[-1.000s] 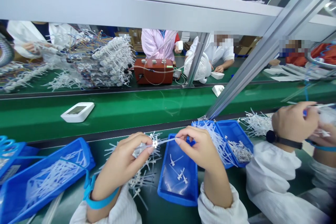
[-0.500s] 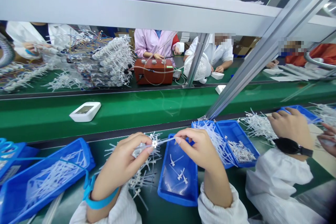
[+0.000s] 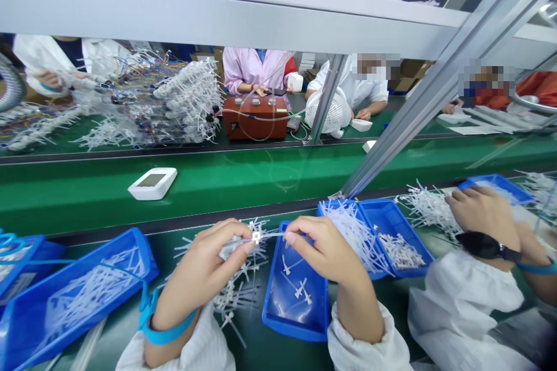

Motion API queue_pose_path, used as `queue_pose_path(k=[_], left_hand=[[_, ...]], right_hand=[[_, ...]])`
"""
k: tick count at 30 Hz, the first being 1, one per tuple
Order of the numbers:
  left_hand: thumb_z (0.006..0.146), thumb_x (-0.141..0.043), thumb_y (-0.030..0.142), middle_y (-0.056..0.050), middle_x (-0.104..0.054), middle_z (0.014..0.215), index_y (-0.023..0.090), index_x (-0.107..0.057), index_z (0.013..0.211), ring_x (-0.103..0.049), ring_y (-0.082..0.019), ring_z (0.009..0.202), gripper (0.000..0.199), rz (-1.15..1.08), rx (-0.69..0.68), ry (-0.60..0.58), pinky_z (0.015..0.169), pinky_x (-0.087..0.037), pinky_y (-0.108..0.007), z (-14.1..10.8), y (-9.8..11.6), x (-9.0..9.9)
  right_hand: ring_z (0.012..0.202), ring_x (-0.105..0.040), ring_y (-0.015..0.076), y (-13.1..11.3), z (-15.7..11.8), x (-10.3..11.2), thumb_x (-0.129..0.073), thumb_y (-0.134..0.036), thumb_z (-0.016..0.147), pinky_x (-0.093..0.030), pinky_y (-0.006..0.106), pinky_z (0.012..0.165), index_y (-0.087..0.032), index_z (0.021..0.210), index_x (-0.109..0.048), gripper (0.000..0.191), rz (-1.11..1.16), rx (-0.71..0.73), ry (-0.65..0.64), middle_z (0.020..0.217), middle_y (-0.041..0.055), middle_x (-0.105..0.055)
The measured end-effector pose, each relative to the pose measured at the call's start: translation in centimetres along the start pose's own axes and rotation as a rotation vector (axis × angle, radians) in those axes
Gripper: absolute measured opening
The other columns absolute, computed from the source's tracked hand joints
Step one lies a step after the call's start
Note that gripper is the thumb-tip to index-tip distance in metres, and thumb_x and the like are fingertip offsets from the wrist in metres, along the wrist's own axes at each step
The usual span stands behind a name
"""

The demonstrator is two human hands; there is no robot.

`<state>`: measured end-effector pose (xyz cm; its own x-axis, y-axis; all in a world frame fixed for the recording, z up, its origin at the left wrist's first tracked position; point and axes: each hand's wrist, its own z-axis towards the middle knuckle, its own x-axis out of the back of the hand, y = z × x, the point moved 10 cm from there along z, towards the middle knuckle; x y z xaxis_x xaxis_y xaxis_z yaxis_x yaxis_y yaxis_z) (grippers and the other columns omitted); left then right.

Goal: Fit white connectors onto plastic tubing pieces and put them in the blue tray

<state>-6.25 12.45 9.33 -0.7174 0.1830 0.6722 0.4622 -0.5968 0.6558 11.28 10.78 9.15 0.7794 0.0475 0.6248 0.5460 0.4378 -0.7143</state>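
A small white plastic part with thin white strips is pinched between the thumb and forefinger of my left hand. A blue band circles that wrist. My right hand pinches the end of a white strip that runs out from the part, above the far end of a blue tray. A few white pieces lie in this tray. Beneath and beside my left hand, a loose pile of white pieces with strips rests on the green table.
Blue bins of white strips stand at left, others at right. A neighbour's hand works at right. A white device lies on the green belt. A metal post slants across the right; people sit opposite.
My right hand has moved slightly left, and the strip is now nearly level. The white device on the belt has shifted right. The neighbour's hands at the right have moved.
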Motion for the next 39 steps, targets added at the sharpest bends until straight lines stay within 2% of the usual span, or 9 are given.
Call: queue_pose_path(k=[4, 12, 21, 27, 34, 39], left_hand=[[0.104, -0.056, 0.029, 0.001, -0.068, 0.091, 0.022, -0.065, 0.099, -0.064, -0.011, 0.081, 0.012, -0.004, -0.006, 0.013, 0.074, -0.046, -0.021, 0.2, 0.1, 0.1], [0.104, -0.058, 0.029, 0.001, -0.069, 0.092, 0.022, -0.065, 0.100, -0.065, -0.012, 0.083, 0.010, -0.013, -0.003, 0.018, 0.075, -0.047, -0.021, 0.1, -0.1, 0.0], [0.103, -0.059, 0.025, 0.004, -0.069, 0.091, 0.023, -0.065, 0.099, -0.064, -0.010, 0.082, 0.007, -0.018, -0.034, 0.029, 0.074, -0.046, -0.020, 0.2, 0.5, 0.0], [0.104, -0.057, 0.025, 0.004, -0.071, 0.101, 0.025, -0.065, 0.105, -0.066, -0.012, 0.094, 0.008, -0.056, -0.033, -0.046, 0.083, -0.047, -0.021, 0.4, 0.8, -1.8], [0.105, -0.055, 0.028, 0.004, -0.071, 0.100, 0.025, -0.064, 0.103, -0.066, -0.012, 0.092, 0.009, -0.077, -0.025, -0.099, 0.082, -0.047, -0.021, 0.7, 1.0, -2.8], [0.105, -0.057, 0.032, 0.004, -0.073, 0.099, 0.025, -0.066, 0.106, -0.068, -0.012, 0.090, 0.011, -0.020, 0.013, -0.011, 0.079, -0.048, -0.021, 0.5, 0.0, -1.3]], right_hand=[[0.071, -0.069, 0.0154, -0.3, -0.1, 0.0, -0.059, -0.023, 0.104, -0.052, 0.028, 0.066, -0.023, 0.087, -0.071, 0.020, -0.013, 0.025, -0.023, 0.078, 0.0020, -0.073], [0.079, -0.075, 0.0162, -0.2, -0.1, 0.2, -0.055, -0.022, 0.105, -0.060, 0.029, 0.073, -0.030, 0.093, -0.075, 0.025, 0.015, 0.010, -0.051, 0.086, 0.0022, -0.076], [0.070, -0.073, 0.0149, -0.5, -0.4, 0.8, -0.061, -0.017, 0.099, -0.058, 0.027, 0.066, -0.031, 0.088, -0.077, 0.024, -0.034, 0.084, 0.023, 0.076, 0.0005, -0.074], [0.064, -0.069, 0.0145, -0.4, -0.5, 0.6, -0.057, -0.011, 0.093, -0.053, 0.028, 0.062, -0.028, 0.081, -0.073, 0.027, -0.040, 0.123, 0.065, 0.068, 0.0007, -0.071], [0.057, -0.061, 0.0127, -0.4, -0.7, 1.5, -0.053, -0.009, 0.087, -0.046, 0.027, 0.059, -0.022, 0.071, -0.068, 0.026, -0.002, 0.127, 0.194, 0.062, 0.0000, -0.065], [0.057, -0.060, 0.0091, 0.1, -1.3, 4.0, -0.052, -0.011, 0.088, -0.043, 0.022, 0.059, -0.019, 0.066, -0.064, 0.026, 0.051, 0.111, 0.366, 0.061, -0.0030, -0.064]])
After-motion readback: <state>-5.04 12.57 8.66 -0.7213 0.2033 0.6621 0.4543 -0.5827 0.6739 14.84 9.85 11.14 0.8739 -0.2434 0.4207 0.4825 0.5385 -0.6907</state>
